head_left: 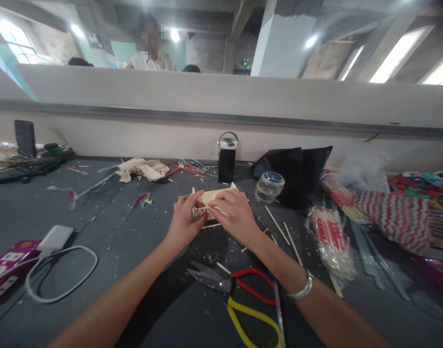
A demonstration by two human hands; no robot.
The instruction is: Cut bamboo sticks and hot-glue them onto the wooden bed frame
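Note:
A small model built of pale wooden sticks [211,195] sits on the dark table between my two hands. My left hand [185,216] grips its left side with thumb and fingers bent around the edge. My right hand [238,212] reaches over the right side, thumb and fingertips pinched together at the front edge of the model. My fingers cover much of the front, so the joints there are hidden. Just below my hands lie scissors [210,280] with one red and one yellow handle, blades spread and pointing left.
Loose sticks [277,224] and scraps surround the work. Behind stand a phone [226,166], a clear jar [270,187] and a black bag [297,169]. Bagged sticks [330,237] lie right; a charger [57,238] with a white cable lies left. A person [154,60] is beyond the partition.

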